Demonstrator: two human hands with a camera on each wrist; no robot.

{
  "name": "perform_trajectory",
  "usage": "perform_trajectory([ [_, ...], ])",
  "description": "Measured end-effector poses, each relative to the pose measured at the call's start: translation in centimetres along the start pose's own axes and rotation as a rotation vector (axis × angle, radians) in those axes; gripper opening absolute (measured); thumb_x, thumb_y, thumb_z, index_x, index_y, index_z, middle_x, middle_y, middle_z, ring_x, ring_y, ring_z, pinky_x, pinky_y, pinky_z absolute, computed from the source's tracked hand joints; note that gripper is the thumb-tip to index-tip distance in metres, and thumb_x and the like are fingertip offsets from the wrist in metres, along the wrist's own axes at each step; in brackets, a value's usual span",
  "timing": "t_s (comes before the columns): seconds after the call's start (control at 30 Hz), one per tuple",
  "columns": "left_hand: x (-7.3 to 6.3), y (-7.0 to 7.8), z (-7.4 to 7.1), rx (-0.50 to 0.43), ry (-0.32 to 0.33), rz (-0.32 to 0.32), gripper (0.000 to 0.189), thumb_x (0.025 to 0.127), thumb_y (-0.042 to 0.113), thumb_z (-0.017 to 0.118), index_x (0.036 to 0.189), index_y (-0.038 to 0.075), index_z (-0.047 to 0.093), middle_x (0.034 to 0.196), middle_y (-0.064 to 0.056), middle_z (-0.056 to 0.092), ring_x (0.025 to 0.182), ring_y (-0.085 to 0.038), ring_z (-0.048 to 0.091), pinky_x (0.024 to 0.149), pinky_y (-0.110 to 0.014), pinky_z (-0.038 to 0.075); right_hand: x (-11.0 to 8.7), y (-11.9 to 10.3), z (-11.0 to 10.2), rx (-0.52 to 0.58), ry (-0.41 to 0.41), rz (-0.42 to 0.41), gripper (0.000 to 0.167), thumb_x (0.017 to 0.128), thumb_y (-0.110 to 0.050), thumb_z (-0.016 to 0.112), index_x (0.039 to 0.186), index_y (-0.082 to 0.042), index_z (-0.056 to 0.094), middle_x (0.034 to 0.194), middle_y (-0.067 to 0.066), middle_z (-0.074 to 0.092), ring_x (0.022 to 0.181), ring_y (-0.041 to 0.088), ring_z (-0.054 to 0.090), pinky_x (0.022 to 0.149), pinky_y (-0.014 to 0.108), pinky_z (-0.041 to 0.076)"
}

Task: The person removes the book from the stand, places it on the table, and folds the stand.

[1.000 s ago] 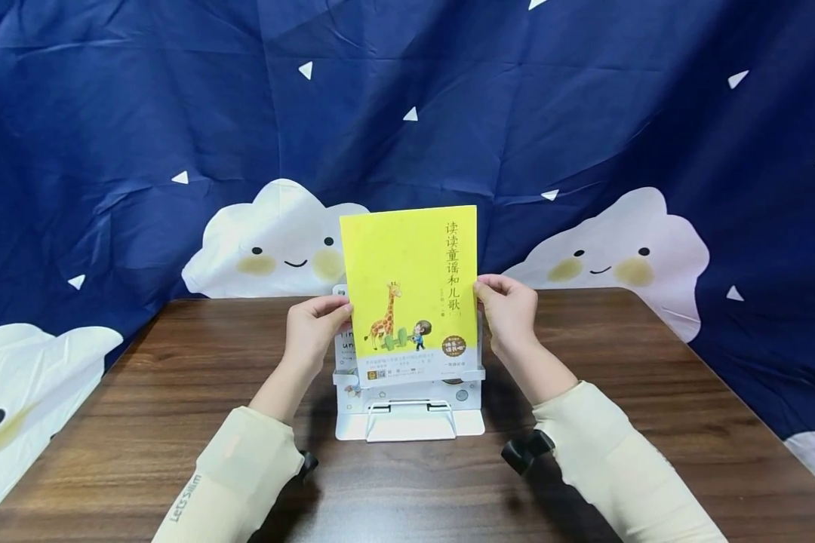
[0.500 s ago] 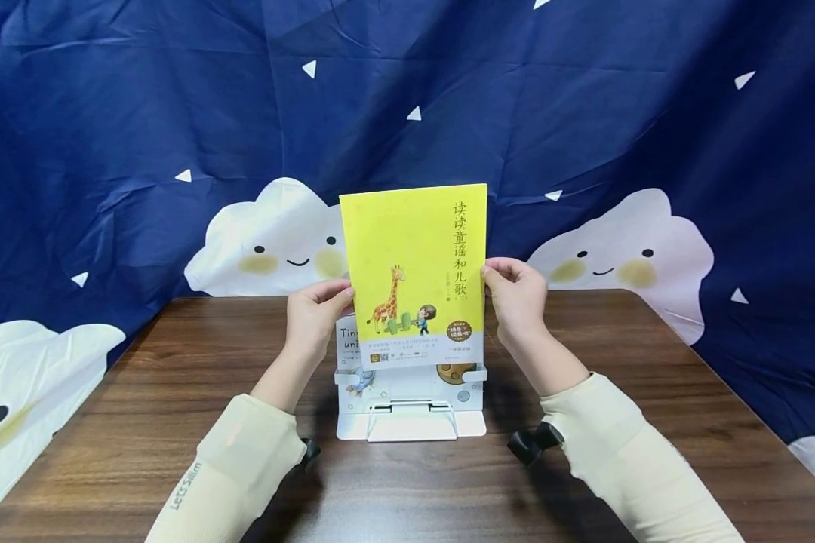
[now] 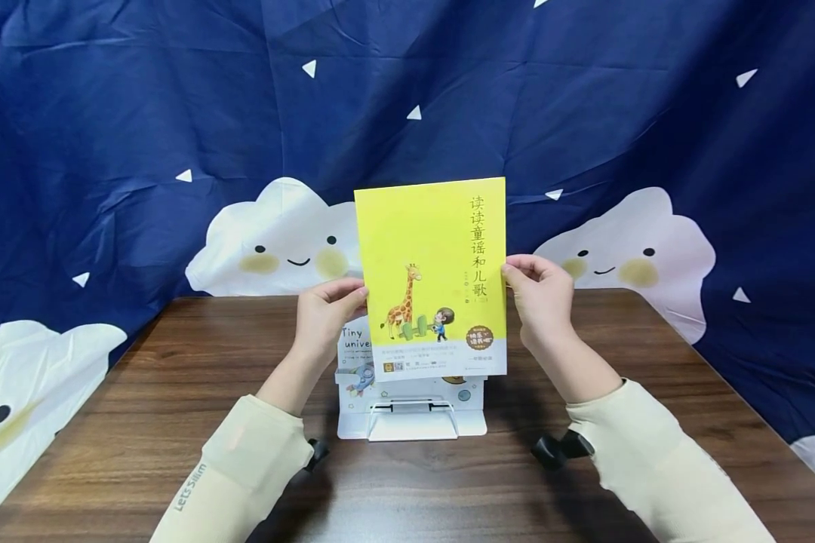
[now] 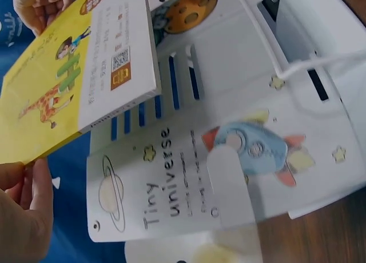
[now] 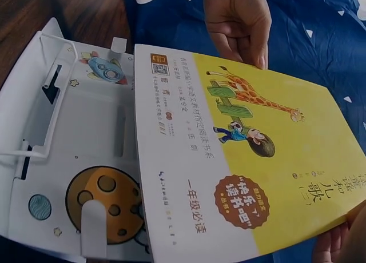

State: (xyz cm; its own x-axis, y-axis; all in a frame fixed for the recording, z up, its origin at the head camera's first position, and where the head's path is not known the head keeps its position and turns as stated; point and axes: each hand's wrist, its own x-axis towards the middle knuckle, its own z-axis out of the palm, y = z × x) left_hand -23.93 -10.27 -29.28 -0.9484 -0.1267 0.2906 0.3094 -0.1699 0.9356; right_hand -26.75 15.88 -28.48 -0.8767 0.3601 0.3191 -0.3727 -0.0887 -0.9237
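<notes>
Both hands hold a yellow book (image 3: 435, 279) upright, its cover showing a giraffe and a child. My left hand (image 3: 327, 317) pinches its left edge between thumb and fingers, and my right hand (image 3: 542, 298) pinches the right edge slightly higher. Behind the book stands a white book stand (image 3: 410, 422) printed "Tiny universe", with a rocket and a planet. In the left wrist view, a gap shows between the book's lower edge and the stand's back panel (image 4: 229, 108). The stand's small clips (image 5: 94, 228) appear in the right wrist view. Most of the panel is hidden in the head view.
The stand rests on a dark wooden table (image 3: 448, 490). A navy curtain (image 3: 407, 90) with white triangles and smiling clouds hangs behind. Black wrist-worn devices (image 3: 562, 449) sit under both sleeves, just above the tabletop.
The book has risen off the stand, come nearer and shifted right, with both hands still gripping its edges. More of the stand's lower front shows than one second ago.
</notes>
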Motion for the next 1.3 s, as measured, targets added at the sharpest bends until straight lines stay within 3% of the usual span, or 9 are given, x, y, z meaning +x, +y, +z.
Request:
perform_trajectory([
  [0.1,2.2,-4.6,-0.9,-0.025,-0.018,0.033,0.017,0.073,0.008,0.069,0.087,-0.001,0.067,0.085,-0.017,0.061,0.073,-0.027,0.060,0.065,-0.035,0.050,2.4,3.6,-2.2,0.090,-0.035,-0.006,0.013,0.069,0.001,0.070,0.082,0.000,0.066,0.075,0.011,0.059,0.062,0.017,0.054,0.050,0.024,0.045],
  [0.2,3.7,-8.3,-1.4,-0.022,-0.014,0.056,0.026,0.068,0.018,0.074,0.088,0.003,0.067,0.088,-0.017,0.060,0.075,-0.030,0.060,0.065,-0.037,0.050,1.6,2.6,-2.6,0.030,-0.023,0.007,0.016,0.068,-0.003,0.072,0.083,-0.002,0.067,0.077,0.010,0.059,0.064,0.017,0.053,0.052,0.025,0.045],
  [0.37,2.9,-8.1,-0.9,0.015,-0.026,0.022,0.027,0.067,0.023,0.074,0.088,0.006,0.068,0.090,-0.013,0.060,0.076,-0.026,0.061,0.064,-0.034,0.050,2.5,4.4,-4.2,-0.042,0.001,0.036,0.023,0.068,-0.012,0.074,0.087,-0.002,0.066,0.083,0.012,0.060,0.070,0.020,0.055,0.057,0.031,0.048],
  [0.53,-0.4,-3.5,0.9,0.013,-0.067,-0.040,0.018,0.074,0.011,0.068,0.089,0.001,0.066,0.089,-0.013,0.060,0.075,-0.022,0.060,0.065,-0.032,0.050,4.9,9.2,-7.3,0.006,-0.004,0.054,0.029,0.065,-0.015,0.076,0.089,-0.003,0.067,0.085,0.013,0.061,0.070,0.020,0.056,0.055,0.034,0.048],
  [0.77,-2.3,-2.3,3.0,0.000,-0.058,-0.085,0.016,0.075,0.006,0.066,0.087,-0.005,0.065,0.088,-0.015,0.056,0.071,-0.026,0.060,0.065,-0.034,0.050,2.7,6.7,-8.4,0.029,-0.010,0.108,0.020,0.072,-0.010,0.070,0.088,0.001,0.066,0.087,0.013,0.059,0.071,0.019,0.054,0.057,0.030,0.047],
  [0.87,-2.1,-3.7,3.6,-0.008,-0.060,-0.108,0.018,0.074,0.009,0.068,0.087,-0.003,0.065,0.088,-0.015,0.057,0.071,-0.026,0.061,0.066,-0.035,0.050,5.1,11.0,-10.9,-0.071,0.032,0.082,0.036,0.064,-0.023,0.076,0.093,-0.003,0.066,0.096,0.014,0.058,0.076,0.023,0.054,0.060,0.034,0.048],
  [1.0,-0.4,-8.6,3.7,-0.006,-0.088,-0.103,0.020,0.073,0.016,0.069,0.089,0.004,0.067,0.087,-0.013,0.062,0.071,-0.024,0.062,0.065,-0.034,0.050,5.5,13.1,-12.9,-0.122,0.050,0.078,0.041,0.064,-0.030,0.075,0.095,-0.006,0.066,0.100,0.015,0.056,0.083,0.027,0.052,0.062,0.033,0.048],
  [1.2,0.9,-14.1,4.4,-0.049,-0.105,-0.087,0.029,0.065,0.028,0.075,0.087,0.008,0.068,0.085,-0.011,0.063,0.070,-0.027,0.062,0.061,-0.036,0.051,4.7,13.3,-14.8,-0.134,0.073,0.130,0.042,0.063,-0.030,0.075,0.097,-0.007,0.066,0.103,0.013,0.056,0.086,0.028,0.053,0.064,0.031,0.045],
  [1.3,0.2,-13.9,5.5,-0.063,-0.115,-0.087,0.023,0.069,0.022,0.073,0.086,0.007,0.068,0.083,-0.011,0.063,0.067,-0.024,0.062,0.059,-0.033,0.051,4.5,12.9,-15.7,-0.149,0.084,0.145,0.043,0.063,-0.031,0.076,0.097,-0.007,0.066,0.103,0.013,0.056,0.085,0.025,0.053,0.064,0.031,0.043],
])
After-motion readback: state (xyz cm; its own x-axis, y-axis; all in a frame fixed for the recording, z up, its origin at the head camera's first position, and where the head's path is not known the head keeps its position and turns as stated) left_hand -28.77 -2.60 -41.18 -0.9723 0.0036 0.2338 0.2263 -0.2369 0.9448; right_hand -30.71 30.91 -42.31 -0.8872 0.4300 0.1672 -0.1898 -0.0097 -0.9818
